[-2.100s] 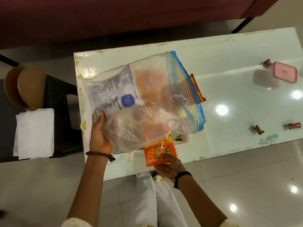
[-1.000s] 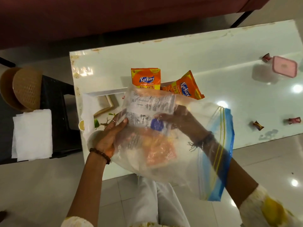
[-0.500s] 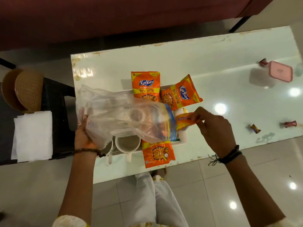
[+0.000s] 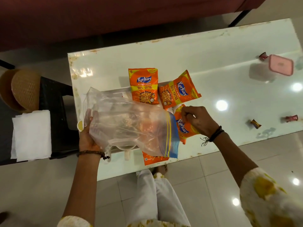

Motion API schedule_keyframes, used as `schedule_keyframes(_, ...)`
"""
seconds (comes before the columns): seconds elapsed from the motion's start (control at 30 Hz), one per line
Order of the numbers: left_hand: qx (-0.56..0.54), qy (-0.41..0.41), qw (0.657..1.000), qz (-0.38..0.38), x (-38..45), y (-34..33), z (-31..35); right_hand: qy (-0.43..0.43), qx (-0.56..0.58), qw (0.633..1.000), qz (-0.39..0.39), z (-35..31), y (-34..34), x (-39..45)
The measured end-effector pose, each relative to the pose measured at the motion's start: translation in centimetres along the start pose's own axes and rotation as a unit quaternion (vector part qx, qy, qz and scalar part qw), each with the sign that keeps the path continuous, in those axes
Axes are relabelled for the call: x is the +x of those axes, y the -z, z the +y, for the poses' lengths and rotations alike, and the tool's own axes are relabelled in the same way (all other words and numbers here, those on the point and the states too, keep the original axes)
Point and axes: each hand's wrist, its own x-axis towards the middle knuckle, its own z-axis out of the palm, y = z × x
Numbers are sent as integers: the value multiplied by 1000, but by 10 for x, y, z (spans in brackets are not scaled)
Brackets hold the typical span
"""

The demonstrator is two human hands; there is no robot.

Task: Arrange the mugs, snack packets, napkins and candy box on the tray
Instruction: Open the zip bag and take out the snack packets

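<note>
My left hand (image 4: 87, 136) grips a clear zip bag (image 4: 131, 125) with a blue seal, held flat over the white tray (image 4: 113, 91) and hiding most of it and the mugs under it. A mug handle (image 4: 127, 155) pokes out below the bag. My right hand (image 4: 199, 121) pinches an orange snack packet (image 4: 183, 128) at the tray's right side. Two more orange packets lie at the tray's far edge, one upright (image 4: 144, 86) and one tilted (image 4: 178, 90). Another packet (image 4: 154, 159) shows under the bag at the near table edge.
The glossy white table (image 4: 221, 51) carries a pink-lidded box (image 4: 280, 65) at the far right and wrapped candies (image 4: 255, 124) (image 4: 291, 118) (image 4: 262, 55). White napkins (image 4: 31, 135) and brown woven bowls (image 4: 23, 90) rest on a dark stool to the left.
My right hand came out of the zip bag with an orange packet and has lowered it to the tray's right side. The bag in my left hand now lies flatter over the tray.
</note>
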Motion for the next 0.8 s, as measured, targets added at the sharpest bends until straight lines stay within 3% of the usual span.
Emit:
schedule_keyframes(0.1,82,-33,990,105,-5,-1,-2,-31,79,995,57,2,-2,8)
schedule_keyframes(0.17,36,-26,998,49,-2,-2,-2,-54,74,994,59,6,-5,11)
schedule_keyframes(0.27,-32,-6,999,-6,-1,0,-6,-69,-24,997,26,10,-9,12)
schedule_keyframes(0.37,-82,-61,994,-28,-3,-3,-6,-47,-110,992,49,11,-9,8)
schedule_keyframes(0.5,-200,-61,977,34,-7,-13,-13,9,-164,975,150,3,-20,-12)
schedule_keyframes(0.6,-217,-39,975,9,-14,-22,-23,-34,-29,977,210,-17,-41,-32)
schedule_keyframes(0.67,-233,-24,972,-8,-19,-28,-28,-103,126,976,148,-35,-57,-44)
schedule_keyframes(0.7,-235,-22,972,-2,-19,-29,-31,-137,240,957,87,-45,-65,-47)
schedule_keyframes(0.73,-233,-25,972,9,-19,-29,-35,-163,377,911,35,-57,-72,-51)
schedule_keyframes(0.8,-233,-34,972,17,-21,-29,-41,-199,553,809,9,-74,-85,-53)
